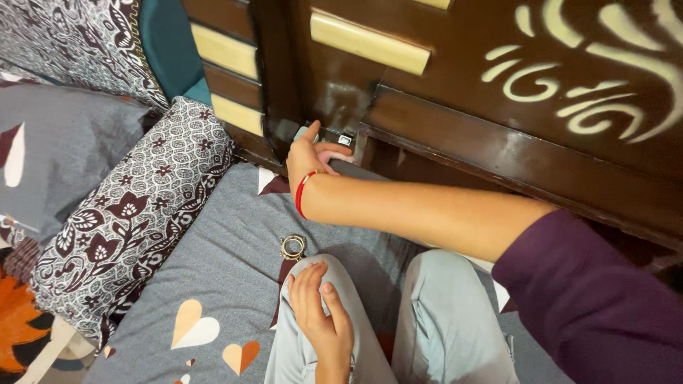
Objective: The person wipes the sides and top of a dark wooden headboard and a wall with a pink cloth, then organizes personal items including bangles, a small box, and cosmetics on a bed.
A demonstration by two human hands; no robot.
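Head view, looking down at a person sitting on a bed. The right hand (307,158), a red thread bracelet (302,193) circling its wrist, is reaching to the dark glossy wooden headboard (455,99) and pinching a small square metal latch (345,140) at the lower edge of a panel; the fingers are closing around the fitting, thumb side uppermost. The left hand (319,313) is resting flat on the left knee of pale blue trousers (441,320), fingers relaxed and loosely together, gripping nothing. Just beyond its fingertips, a round brass-coloured ring of bangles (292,247) is lying on the grey bedsheet (228,284), which is printed with cream and orange hearts. The headboard is carrying smooth cream rectangular bars (368,43) and a cream scroll motif (590,78). To the left, a bolster pillow (135,220) in maroon-and-white floral cotton is leaning against a grey cushion (64,156).
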